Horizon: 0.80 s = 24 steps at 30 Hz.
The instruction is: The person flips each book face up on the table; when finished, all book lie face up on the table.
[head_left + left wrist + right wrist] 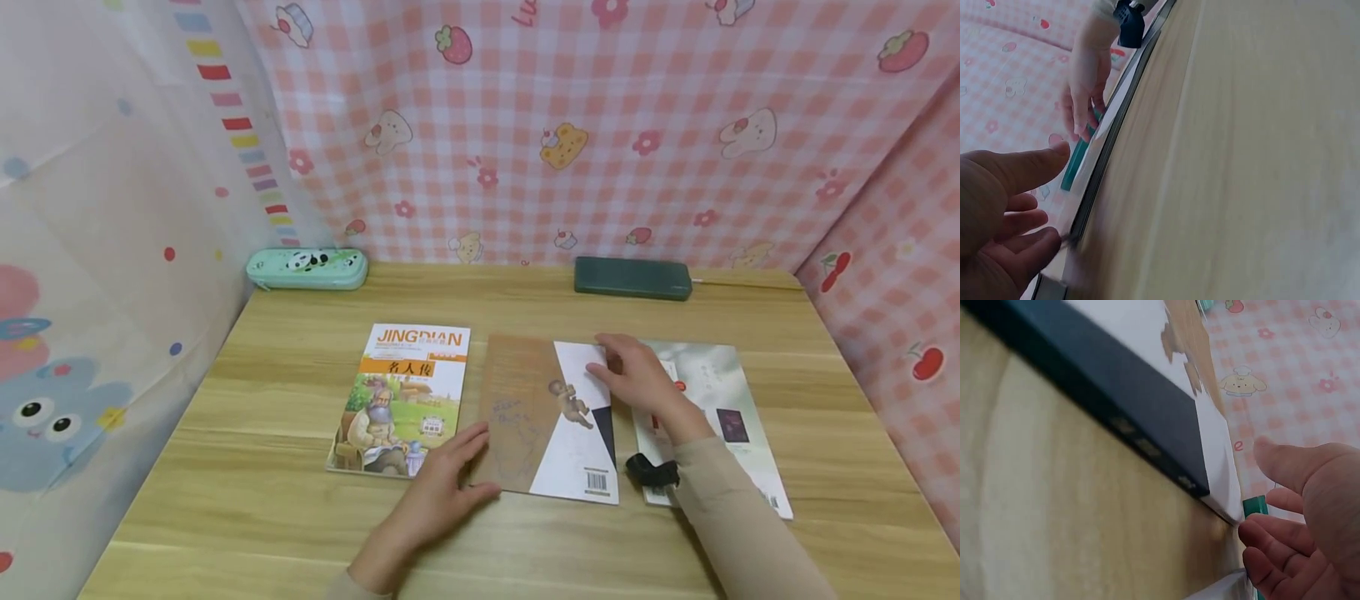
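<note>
Three books lie side by side on a wooden table [525, 550]. The middle book [551, 433] has a brown and white cover with a small baby figure. My left hand [448, 477] touches its lower left corner with straight fingers. In the left wrist view the left hand's fingertips [1047, 240] meet that book's edge [1109, 140]. My right hand [636, 377] rests flat on the book's upper right corner. The right wrist view shows the book's dark spine [1116, 406] beside my loosely bent right hand [1300, 512].
A "JINGDIAN" book [401, 400] with an old man on its cover lies to the left. A pale book [720, 400] lies to the right, partly under my right forearm. A mint panda pencil case [307, 268] and a dark green case [632, 277] sit along the back edge. Patterned cloth walls enclose the table.
</note>
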### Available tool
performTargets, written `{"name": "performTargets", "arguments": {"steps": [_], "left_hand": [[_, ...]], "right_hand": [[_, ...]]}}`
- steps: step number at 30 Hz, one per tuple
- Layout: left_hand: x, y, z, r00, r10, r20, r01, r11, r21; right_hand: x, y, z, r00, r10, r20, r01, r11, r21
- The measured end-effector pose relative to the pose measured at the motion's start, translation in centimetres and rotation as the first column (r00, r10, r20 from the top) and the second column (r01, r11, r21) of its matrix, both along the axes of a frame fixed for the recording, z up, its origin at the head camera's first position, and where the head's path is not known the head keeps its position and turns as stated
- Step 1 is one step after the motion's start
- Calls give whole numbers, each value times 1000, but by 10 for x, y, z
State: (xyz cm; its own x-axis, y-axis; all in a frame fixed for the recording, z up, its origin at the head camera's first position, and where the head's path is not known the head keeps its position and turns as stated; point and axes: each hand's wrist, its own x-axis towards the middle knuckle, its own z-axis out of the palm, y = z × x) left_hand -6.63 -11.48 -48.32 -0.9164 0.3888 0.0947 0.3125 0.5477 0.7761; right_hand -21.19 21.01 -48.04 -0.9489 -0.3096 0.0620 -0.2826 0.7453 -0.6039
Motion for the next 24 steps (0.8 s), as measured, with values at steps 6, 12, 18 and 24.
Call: {"name": "performTargets", "arguments": {"steps": [6,12,18,24], "left_hand": [[3,9,-2,999,41,-7,-41,999,-17],[3,15,-5,992,124,7,-123,991,-48],[2,19,-6,986,154,57,-152,987,-46],[2,21,-7,986,156,67,-152,987,-55]], "right_hand": [[-5,4,-1,1000,1,26,-1,1000,-1],[-8,6,0,999,7,42,-8,1000,11],[-9,7,-2,999,22,35,-22,1000,2],[-10,10,-3,999,5,54,-3,1000,-29]]}}
